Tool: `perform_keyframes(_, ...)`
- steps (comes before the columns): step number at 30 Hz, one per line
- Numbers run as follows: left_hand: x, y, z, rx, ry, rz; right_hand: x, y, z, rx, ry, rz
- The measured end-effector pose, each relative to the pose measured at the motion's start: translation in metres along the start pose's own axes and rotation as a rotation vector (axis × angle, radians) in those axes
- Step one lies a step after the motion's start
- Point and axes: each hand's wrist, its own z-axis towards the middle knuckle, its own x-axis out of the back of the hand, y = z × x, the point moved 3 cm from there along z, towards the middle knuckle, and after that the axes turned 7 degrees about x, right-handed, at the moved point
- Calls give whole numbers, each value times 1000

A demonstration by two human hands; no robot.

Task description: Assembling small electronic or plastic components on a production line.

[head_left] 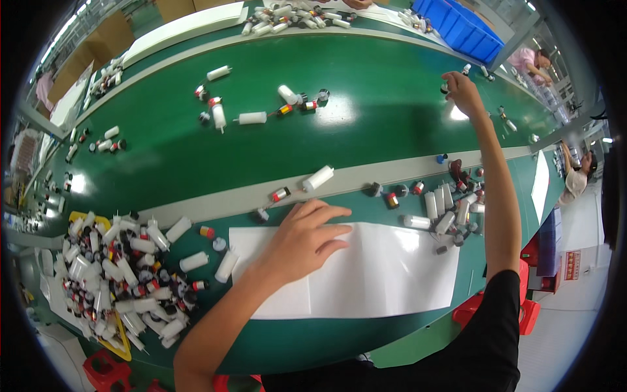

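Across the middle of the room runs a long green work surface (379,98), shiny under the lights, with a pale rail (372,171) dividing it from the green table (294,346) at the person's side. On that table lies a creased white sheet (392,281), and the left hand (304,238) is over its upper left part, palm down, fingers spread wide, with nothing seen in its grasp. The right hand (465,98) reaches to the far side of the green surface, its fingers narrowed at a small dark part (445,88); whether it grips that part I cannot tell. One white tube (319,178) lies along the rail, and more white tubes (446,201) crowd the sheet's upper right corner. To the left, a big heap of tubes and small parts (137,274) spills over a yellow tray (124,347). Beyond stand a blue bin (467,29) and cardboard boxes (108,39); red stools (108,372) show below, and a co-worker in pink (524,62) sits at far right.
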Motion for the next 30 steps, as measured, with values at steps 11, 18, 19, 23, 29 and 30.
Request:
perform_keyframes(11, -4, 25, -12, -71, 168, 102, 108, -351, -165, -315, -87, 1317)
perform_keyframes(18, -20, 12, -11, 338, 103, -938, 71, -381, -202, -462, -110, 1303)
perform_keyframes(19, -19, 13, -12, 351, 101, -935, 65, -381, -205, -470, -116, 1311)
perform_keyframes(23, -24, 3, -16, 523, 101, -1198, 60, -379, -207, -564, -148, 1472)
perform_keyframes(29, -24, -10, -18, 488, 55, -1009, 66, -374, -207, -347, -276, 1520)
perform_keyframes(30, -22, -6, -16, 456, 109, -1152, 72, -370, -208, -366, -334, 1429)
